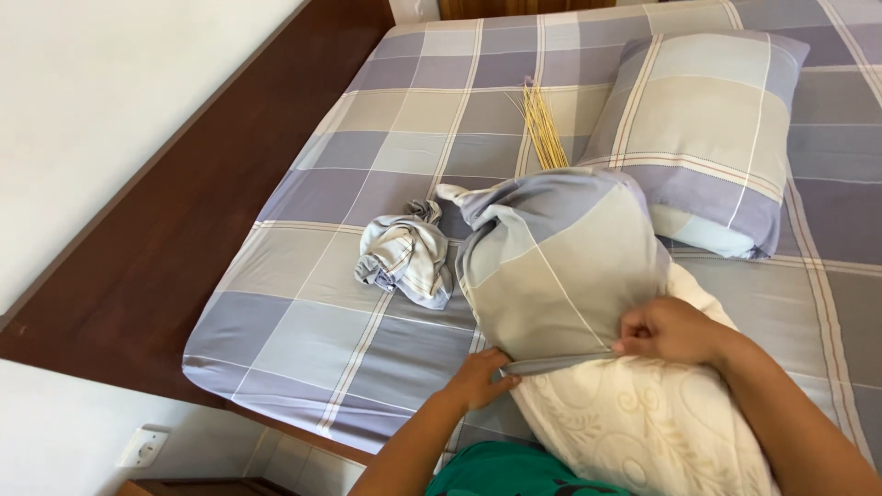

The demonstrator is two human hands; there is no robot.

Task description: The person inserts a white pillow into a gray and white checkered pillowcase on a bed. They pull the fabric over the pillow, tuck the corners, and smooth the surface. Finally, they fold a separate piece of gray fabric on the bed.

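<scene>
A cream pillow (634, 422) with a raised leafy pattern lies across my lap, its far half inside a checked grey, lilac and beige pillowcase (551, 266). My left hand (478, 378) pinches the open hem of the pillowcase at its lower left. My right hand (671, 331) grips the same hem on the right, against the pillow. The hem is stretched taut between both hands.
The bed has a matching checked sheet (404, 129). A second pillow (707, 138) in its case lies at the upper right. A crumpled pillowcase (409, 257) sits left of my work. A bundle of thin sticks (544, 124) lies behind. Dark wooden frame (184, 202) and white wall at left.
</scene>
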